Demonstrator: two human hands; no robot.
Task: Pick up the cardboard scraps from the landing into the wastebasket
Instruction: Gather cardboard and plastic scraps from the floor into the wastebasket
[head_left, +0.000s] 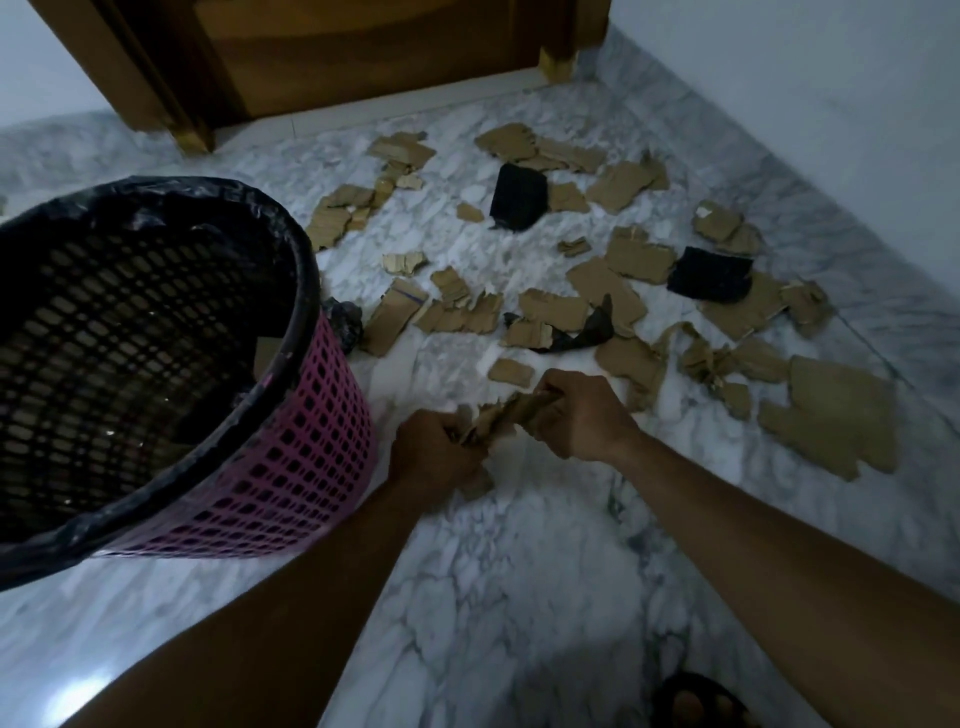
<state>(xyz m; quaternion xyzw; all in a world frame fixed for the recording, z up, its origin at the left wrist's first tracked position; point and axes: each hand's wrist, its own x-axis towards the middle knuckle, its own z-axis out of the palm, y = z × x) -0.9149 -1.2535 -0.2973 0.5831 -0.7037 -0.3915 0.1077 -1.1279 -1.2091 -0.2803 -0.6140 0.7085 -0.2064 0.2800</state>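
A pink mesh wastebasket (291, 467) with a black liner stands at the left, its mouth toward me. Torn brown cardboard scraps (613, 291) lie scattered over the marble landing beyond my hands. A large scrap (831, 415) rests at the right. My left hand (431, 452) and my right hand (582, 415) both grip one crumpled bundle of cardboard scraps (511, 413) between them, low over the floor just right of the basket.
Two black foam-like pieces (519, 197) (709, 275) and a torn black plastic bit (582, 335) lie among the scraps. A wooden door (363, 47) closes the far side. White walls run along the right. A sandalled foot (701, 701) shows at the bottom edge.
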